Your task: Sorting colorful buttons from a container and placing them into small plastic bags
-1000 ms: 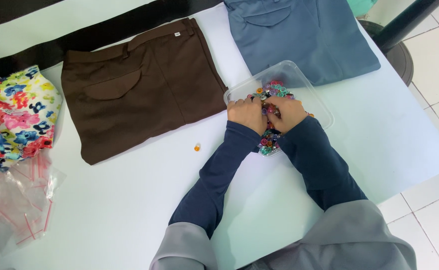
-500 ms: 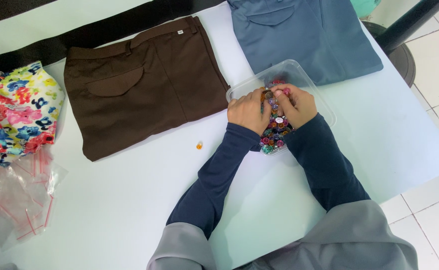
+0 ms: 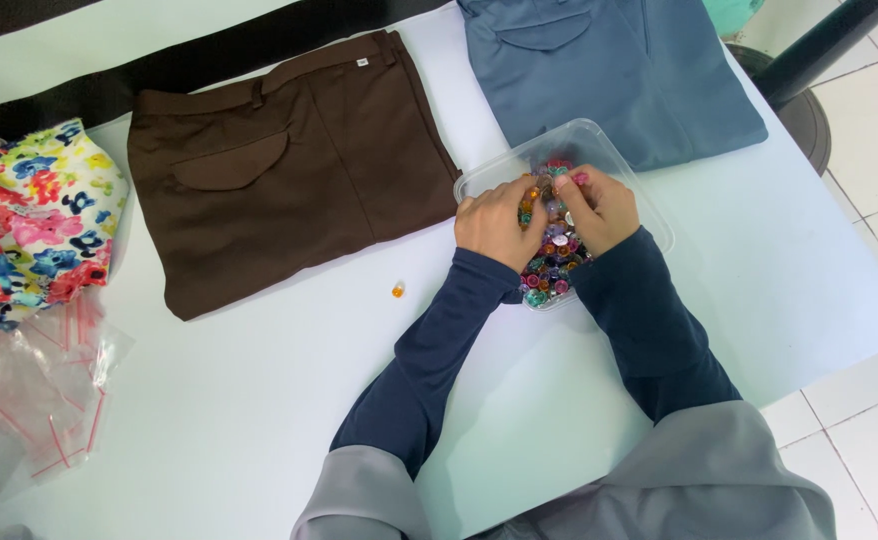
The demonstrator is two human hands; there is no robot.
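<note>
A clear plastic tray (image 3: 599, 143) full of small coloured beads (image 3: 549, 270) sits on the white table (image 3: 259, 400) in front of me. My left hand (image 3: 494, 222) and my right hand (image 3: 599, 208) are both inside the tray, fingers curled down among the beads and nearly touching each other. What the fingertips pinch is hidden by the hands. A single orange bead (image 3: 397, 290) lies loose on the table to the left of my left sleeve.
Folded brown trousers (image 3: 279, 170) lie left of the tray, folded blue-grey trousers (image 3: 609, 70) behind it. A floral cloth (image 3: 29, 220) and a pile of small clear zip bags (image 3: 29, 400) are at the far left. Tiled floor and a chair base (image 3: 804, 100) lie right.
Both hands keep working among the beads in the tray with small finger movements. The view has shifted slightly; nothing else on the table moved.
</note>
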